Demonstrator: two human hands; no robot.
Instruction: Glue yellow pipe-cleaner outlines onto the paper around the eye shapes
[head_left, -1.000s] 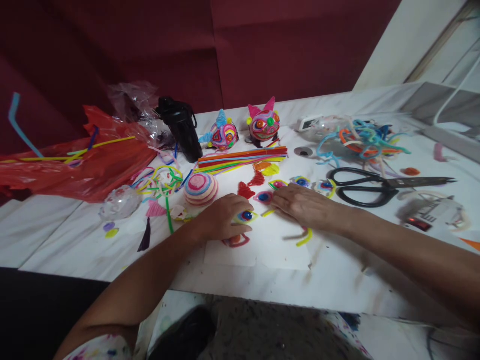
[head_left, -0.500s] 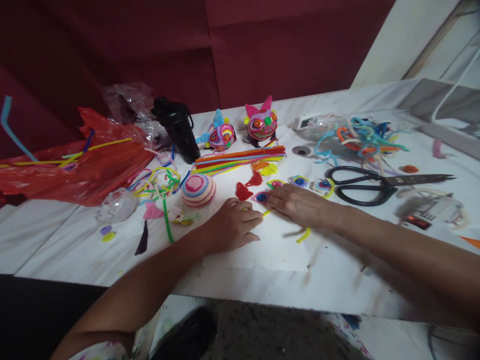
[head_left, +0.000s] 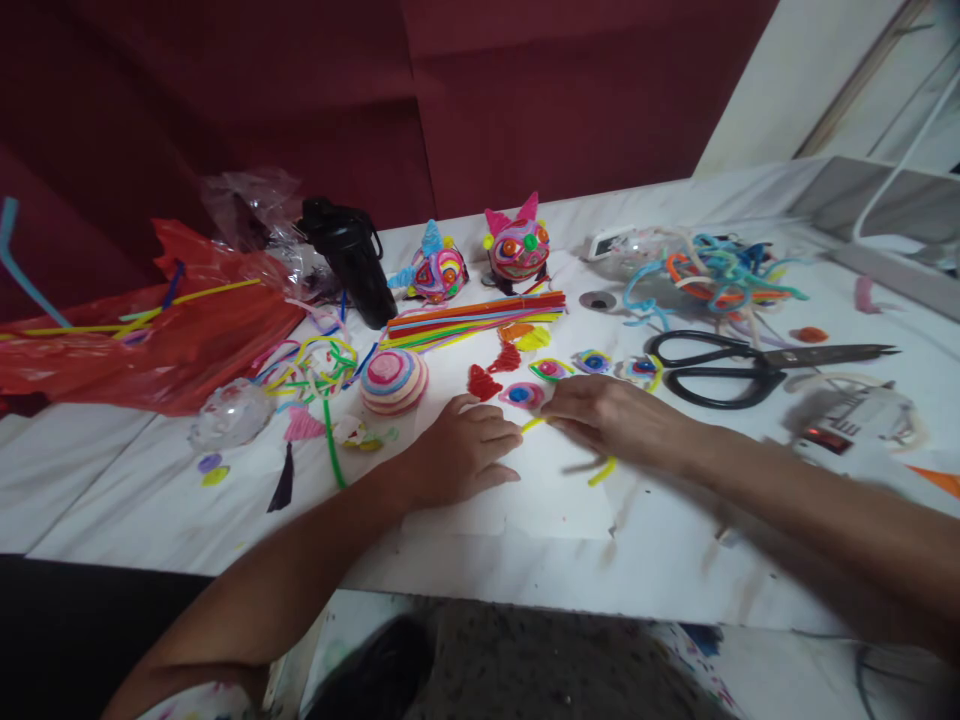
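My left hand [head_left: 469, 450] rests on a white sheet [head_left: 517, 510], its fingers together near one end of a short yellow strip [head_left: 533, 424]. My right hand [head_left: 600, 412] has its fingertips pinched at the strip's other end. Just beyond the fingers lies a pink eye-shaped piece with a blue centre [head_left: 520, 395]. A green-edged eye piece [head_left: 552, 370], a purple-edged one [head_left: 592, 361] and a yellow-edged one [head_left: 643, 371] lie behind my right hand. Red pieces [head_left: 484, 383] sit beyond my left hand. A bent yellow piece [head_left: 602, 471] lies below my right hand.
Black-handled scissors [head_left: 724, 402] lie at the right. A striped dome [head_left: 394, 380] sits at the left, below coloured stems [head_left: 480, 320]. Behind are a black bottle [head_left: 351, 262], two decorated heads [head_left: 519, 247] and tangled stems [head_left: 720, 275]. A red bag [head_left: 210, 330] lies far left.
My right hand has drawn slightly back from the eye pieces, so the pink one now shows fully. My left hand has hardly moved. The view has shifted slightly.
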